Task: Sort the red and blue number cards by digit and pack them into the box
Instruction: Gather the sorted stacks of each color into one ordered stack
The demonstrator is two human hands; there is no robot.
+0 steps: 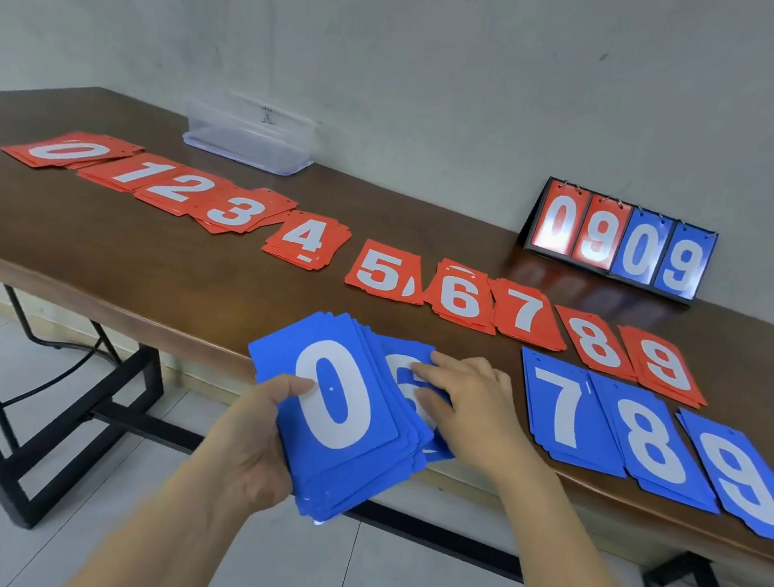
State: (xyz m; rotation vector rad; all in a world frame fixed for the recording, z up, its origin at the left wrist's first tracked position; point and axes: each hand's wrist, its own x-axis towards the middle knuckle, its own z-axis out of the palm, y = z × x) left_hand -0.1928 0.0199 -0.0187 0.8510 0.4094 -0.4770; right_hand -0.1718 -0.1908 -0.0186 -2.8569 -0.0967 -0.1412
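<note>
Red piles (380, 270) for 0 to 9 lie in a row across the bench (230, 284), and blue piles (649, 442) for 7, 8 and 9 sit at its near right edge. The left hand (256, 428) clamps its fingers on the unsorted blue stack (338, 399), 0 on top, over the near edge, while the right hand (473, 411) pinches a card (398, 362) fanned from it. Blue 0 to 6, and all packing into the box (248, 139) at the far edge, look yet to be done.

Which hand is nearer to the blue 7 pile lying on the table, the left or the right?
Right. The right hand, touching the fanned blue stack, is just left of the blue 7 pile, not touching it. The left hand grips that stack farther left.
</note>
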